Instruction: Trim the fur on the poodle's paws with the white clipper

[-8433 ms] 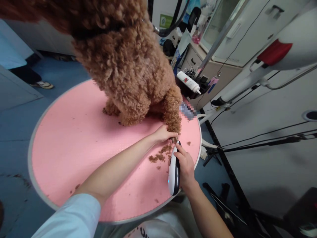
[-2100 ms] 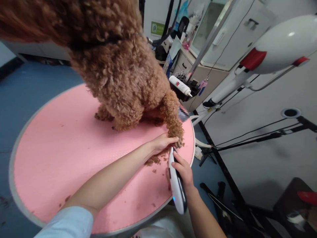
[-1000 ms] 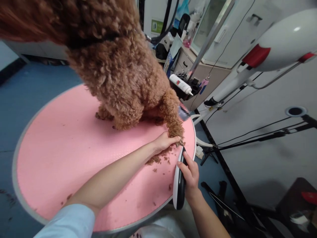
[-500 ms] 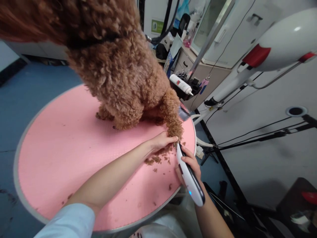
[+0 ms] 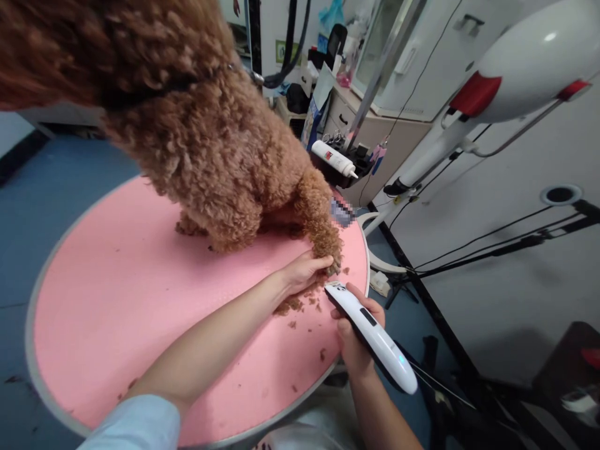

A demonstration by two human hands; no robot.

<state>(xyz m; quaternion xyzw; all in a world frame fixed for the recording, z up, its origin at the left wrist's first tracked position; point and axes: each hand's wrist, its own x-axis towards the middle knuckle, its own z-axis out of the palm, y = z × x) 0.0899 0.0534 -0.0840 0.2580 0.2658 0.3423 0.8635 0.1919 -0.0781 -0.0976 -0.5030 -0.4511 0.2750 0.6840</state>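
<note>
A curly brown dog (image 5: 220, 144) sits on a round pink grooming table (image 5: 117, 300). My left hand (image 5: 304, 272) is closed around the dog's paw (image 5: 328, 247) near the table's right edge. My right hand (image 5: 356, 331) grips a white and black electric clipper (image 5: 372, 337), its head a short way below and to the right of the paw, its body tilted away to the lower right. Clumps of cut brown fur (image 5: 295, 306) lie on the pink surface beside my left hand.
A white and red dryer nozzle (image 5: 510, 69) on a stand hangs at the upper right. A black tray with a white bottle (image 5: 334, 159) sits behind the dog beside a cabinet (image 5: 375, 125). Black cables and stand legs (image 5: 492, 244) cross the floor on the right. The floor (image 5: 60, 187) is blue.
My right hand has drawn the clipper back from the paw and swung its body out to the lower right. My left hand keeps its hold on the paw. The view shifted slightly.
</note>
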